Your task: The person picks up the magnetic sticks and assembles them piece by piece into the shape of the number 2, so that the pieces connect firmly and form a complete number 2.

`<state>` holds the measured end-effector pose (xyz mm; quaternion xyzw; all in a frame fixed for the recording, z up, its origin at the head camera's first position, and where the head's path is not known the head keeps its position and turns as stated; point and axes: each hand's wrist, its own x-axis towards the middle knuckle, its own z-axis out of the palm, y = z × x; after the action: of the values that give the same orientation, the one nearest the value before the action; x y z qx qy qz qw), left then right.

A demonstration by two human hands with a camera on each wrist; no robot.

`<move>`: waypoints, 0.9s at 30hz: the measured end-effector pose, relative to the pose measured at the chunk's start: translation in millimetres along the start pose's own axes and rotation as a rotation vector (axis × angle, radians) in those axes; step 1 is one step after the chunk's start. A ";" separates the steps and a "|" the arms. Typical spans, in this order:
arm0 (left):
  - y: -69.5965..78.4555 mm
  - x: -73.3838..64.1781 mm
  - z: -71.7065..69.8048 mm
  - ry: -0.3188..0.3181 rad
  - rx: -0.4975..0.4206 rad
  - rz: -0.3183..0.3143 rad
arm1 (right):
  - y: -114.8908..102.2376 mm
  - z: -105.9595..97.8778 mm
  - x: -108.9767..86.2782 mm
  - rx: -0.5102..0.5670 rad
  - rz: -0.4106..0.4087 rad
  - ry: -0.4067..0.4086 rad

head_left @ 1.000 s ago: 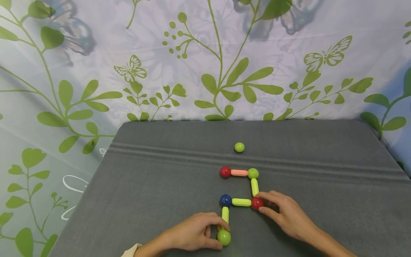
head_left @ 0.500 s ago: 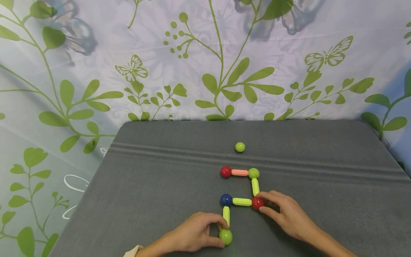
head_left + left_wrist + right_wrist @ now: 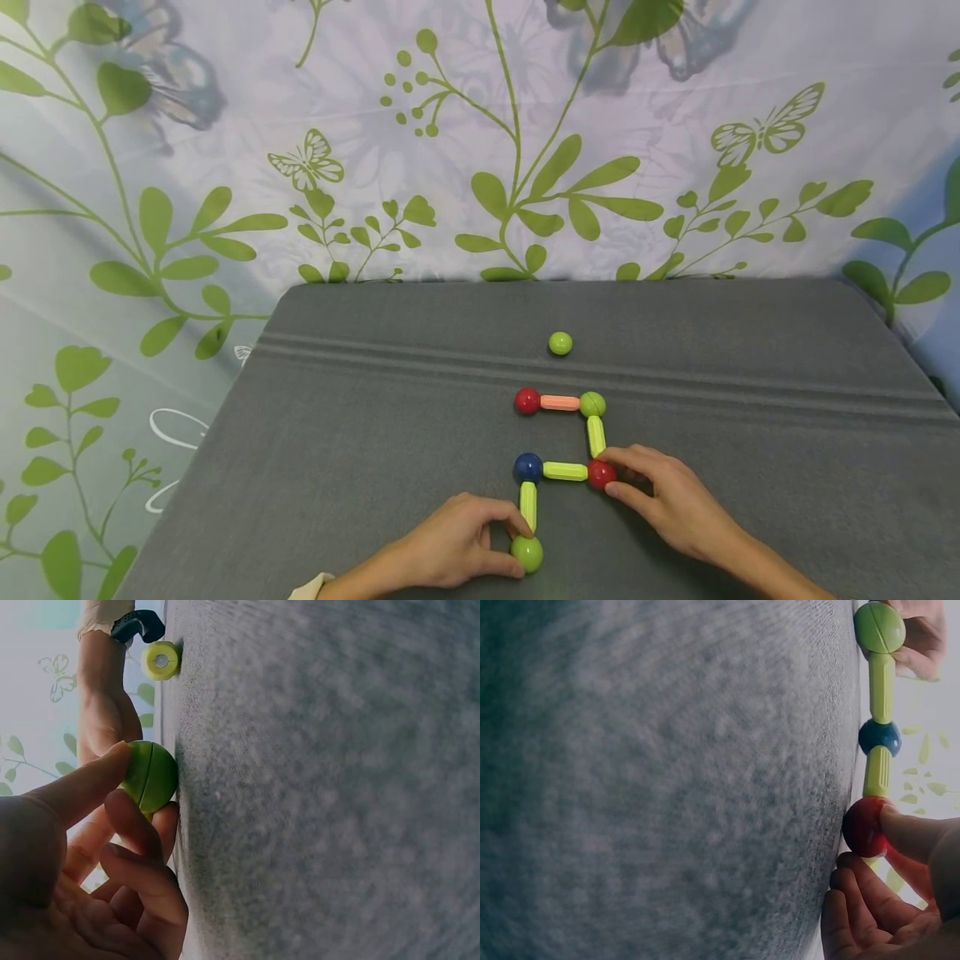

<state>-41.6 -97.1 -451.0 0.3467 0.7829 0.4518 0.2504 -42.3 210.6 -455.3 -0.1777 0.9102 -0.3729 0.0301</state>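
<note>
A chain of balls and short rods lies on the grey table. At its near end, my left hand [image 3: 468, 542] pinches a green ball [image 3: 527, 553] between thumb and fingers. From there a yellow-green rod [image 3: 528, 505] runs to a blue ball [image 3: 528, 467], and another rod [image 3: 566, 472] leads on to a red ball [image 3: 601, 474]. My right hand [image 3: 671, 500] holds that red ball, its thumb on it in the right wrist view. Beyond it, a third yellow-green rod [image 3: 596, 437] meets a green ball [image 3: 592, 405], then an orange rod [image 3: 559, 402] and a second red ball [image 3: 527, 401].
A loose green ball [image 3: 560, 343] sits farther back on the table [image 3: 375, 433], behind raised creases in its cloth. Behind the table hangs a leaf-and-butterfly patterned curtain [image 3: 420, 183]. A yellow-green rod end [image 3: 160, 660] shows at the top of the left wrist view.
The near green ball and my left hand have shifted very slightly right since the earliest frame. Both hands keep their hold; the rest of the chain looks the same.
</note>
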 end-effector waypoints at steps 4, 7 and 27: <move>-0.7 0.5 0.4 0.000 -0.039 -0.022 | -0.6 -2.4 -1.8 0.005 0.018 -0.003; -0.8 0.8 0.5 -0.010 -0.083 -0.050 | -4.8 -5.4 -8.2 0.031 0.064 -0.004; -1.0 -2.0 0.1 -0.011 -0.156 -0.103 | -20.1 65.7 -62.8 0.200 -0.440 -0.103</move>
<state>-40.6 -99.0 -451.8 0.2878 0.7608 0.4960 0.3038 34.8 175.1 -493.6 -0.3864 0.8054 -0.4493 0.0119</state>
